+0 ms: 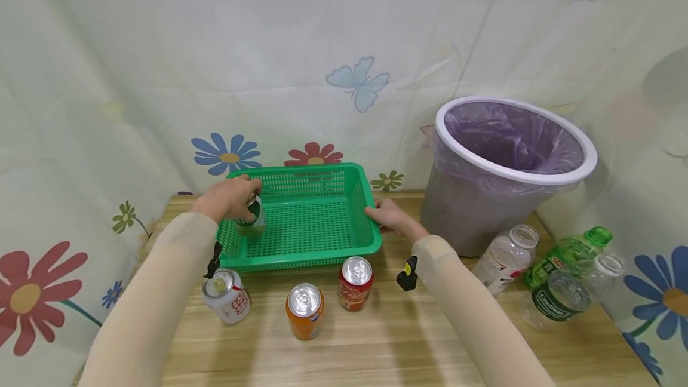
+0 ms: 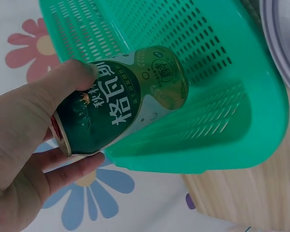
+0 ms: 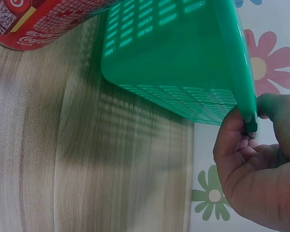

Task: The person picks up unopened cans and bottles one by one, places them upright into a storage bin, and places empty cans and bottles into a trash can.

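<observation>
My left hand (image 1: 232, 197) grips a dark green and white drink can (image 2: 121, 101) by its upper part, thumb on one side and fingers on the other. The can is inside the left end of a green plastic basket (image 1: 361, 187). Whether its base touches the basket floor I cannot tell. At the basket's right end, my right hand (image 3: 256, 154) pinches the rim between thumb and curled fingers. In front of the basket stand a white can (image 1: 228, 300), an orange can (image 1: 304, 315) and a red Coca-Cola can (image 1: 355, 288), all upright.
A grey bin (image 1: 457, 214) with a purple liner stands at the back right. Before it are a clear bottle (image 1: 497, 261), a green bottle (image 1: 559, 258) and a clear bottle with a dark green label (image 1: 559, 300). Flower-printed cloth hangs behind the wooden table (image 1: 371, 351).
</observation>
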The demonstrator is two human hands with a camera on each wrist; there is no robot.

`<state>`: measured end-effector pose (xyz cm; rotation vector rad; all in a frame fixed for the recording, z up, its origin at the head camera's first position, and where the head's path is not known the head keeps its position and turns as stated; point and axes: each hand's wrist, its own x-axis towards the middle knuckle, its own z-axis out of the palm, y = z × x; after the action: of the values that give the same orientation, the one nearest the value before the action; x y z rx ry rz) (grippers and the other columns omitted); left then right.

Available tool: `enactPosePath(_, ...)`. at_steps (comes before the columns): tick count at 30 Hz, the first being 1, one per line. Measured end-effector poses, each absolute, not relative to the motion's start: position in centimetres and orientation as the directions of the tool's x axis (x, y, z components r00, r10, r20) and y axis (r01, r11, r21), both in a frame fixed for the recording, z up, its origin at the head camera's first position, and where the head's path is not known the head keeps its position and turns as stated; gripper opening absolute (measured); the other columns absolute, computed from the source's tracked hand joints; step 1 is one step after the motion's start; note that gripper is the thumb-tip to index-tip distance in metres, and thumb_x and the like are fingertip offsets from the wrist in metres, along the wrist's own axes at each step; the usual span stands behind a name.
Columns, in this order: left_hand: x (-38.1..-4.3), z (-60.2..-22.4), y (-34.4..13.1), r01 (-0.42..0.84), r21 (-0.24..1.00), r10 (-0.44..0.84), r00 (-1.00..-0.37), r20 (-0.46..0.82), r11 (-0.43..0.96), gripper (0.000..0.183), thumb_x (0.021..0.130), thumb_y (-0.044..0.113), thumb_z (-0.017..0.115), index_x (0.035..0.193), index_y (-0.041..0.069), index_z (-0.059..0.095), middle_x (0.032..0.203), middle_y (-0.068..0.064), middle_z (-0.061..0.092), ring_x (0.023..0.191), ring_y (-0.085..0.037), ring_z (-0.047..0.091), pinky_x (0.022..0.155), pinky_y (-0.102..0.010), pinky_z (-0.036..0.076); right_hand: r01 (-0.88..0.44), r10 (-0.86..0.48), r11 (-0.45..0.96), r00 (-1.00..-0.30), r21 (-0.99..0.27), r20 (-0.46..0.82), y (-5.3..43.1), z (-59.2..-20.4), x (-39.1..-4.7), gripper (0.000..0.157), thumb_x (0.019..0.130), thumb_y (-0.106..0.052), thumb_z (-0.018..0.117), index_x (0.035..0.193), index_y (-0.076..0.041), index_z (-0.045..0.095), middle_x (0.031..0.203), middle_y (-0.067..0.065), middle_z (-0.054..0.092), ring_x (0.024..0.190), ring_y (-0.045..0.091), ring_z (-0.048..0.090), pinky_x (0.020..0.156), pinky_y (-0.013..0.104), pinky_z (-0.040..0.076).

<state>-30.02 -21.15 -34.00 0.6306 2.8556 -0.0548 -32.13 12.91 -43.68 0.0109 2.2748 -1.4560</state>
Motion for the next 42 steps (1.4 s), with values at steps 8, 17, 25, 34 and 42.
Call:
enactPosePath(8, -30.7, -35.2, -21.4, 0.395, 0.01, 0.389, -0.902, -0.189, 0.919, 0.046, 0.073, 0.022, 0.074, 0.112, 0.01, 0.053, 0.091, -0.009, 0.051, 0.08, -0.023, 0.049, 0.062, -0.037, 0.045, 0.228, -0.215, 0.455, -0.91, -0.861, -0.355, 12.9, -43.6, -32.1, 0.032, 0.093, -0.017, 0.044, 0.111, 0.008, 0.051, 0.109, 0.024, 0.059, 0.094, 0.032, 0.064, 0.079, 0.041, 0.053)
enactPosePath(17, -31.3, -36.9, -21.4, 0.369, 0.041, 0.37, -0.908, -0.198, 0.928, 0.047, 0.073, 0.021, 0.076, 0.112, 0.008, 0.054, 0.095, -0.009, 0.052, 0.082, -0.023, 0.051, 0.066, -0.039, 0.047, 0.231, -0.2, 0.471, -0.912, -0.852, -0.357, 13.1, -43.7, -31.9, 0.031, 0.093, -0.018, 0.046, 0.111, 0.006, 0.051, 0.106, 0.023, 0.06, 0.09, 0.03, 0.064, 0.072, 0.036, 0.055)
enactPosePath(25, -31.4, -37.3, -21.4, 0.342, 0.081, 0.351, -0.922, -0.166, 0.936, 0.048, 0.073, 0.019, 0.076, 0.114, 0.005, 0.054, 0.094, -0.01, 0.053, 0.085, -0.024, 0.052, 0.072, -0.04, 0.048, 0.252, -0.202, 0.457, -0.905, -0.853, -0.375, 13.1, -43.5, -32.1, 0.033, 0.094, -0.02, 0.045, 0.115, 0.006, 0.048, 0.112, 0.024, 0.057, 0.098, 0.034, 0.062, 0.079, 0.039, 0.053)
enactPosePath(34, -31.9, -38.0, -21.8, 0.32, 0.091, 0.332, -0.925, -0.183, 0.943, 0.05, 0.074, 0.023, 0.075, 0.116, 0.006, 0.053, 0.099, -0.012, 0.055, 0.088, -0.026, 0.053, 0.073, -0.042, 0.048, 0.238, -0.208, 0.46, -0.908, -0.856, -0.364, 13.0, -43.7, -32.2, 0.033, 0.094, -0.019, 0.045, 0.114, 0.007, 0.049, 0.109, 0.023, 0.058, 0.091, 0.028, 0.064, 0.077, 0.039, 0.054)
enactPosePath(42, -32.7, -38.6, -21.9, 0.319, 0.113, 0.335, -0.926, -0.173, 0.941, 0.05, 0.075, 0.023, 0.074, 0.118, 0.005, 0.053, 0.104, -0.014, 0.056, 0.093, -0.028, 0.054, 0.076, -0.044, 0.048, 0.233, -0.204, 0.461, -0.911, -0.856, -0.357, 13.0, -43.7, -32.2, 0.032, 0.093, -0.019, 0.046, 0.112, 0.006, 0.05, 0.107, 0.022, 0.059, 0.088, 0.026, 0.065, 0.075, 0.038, 0.054)
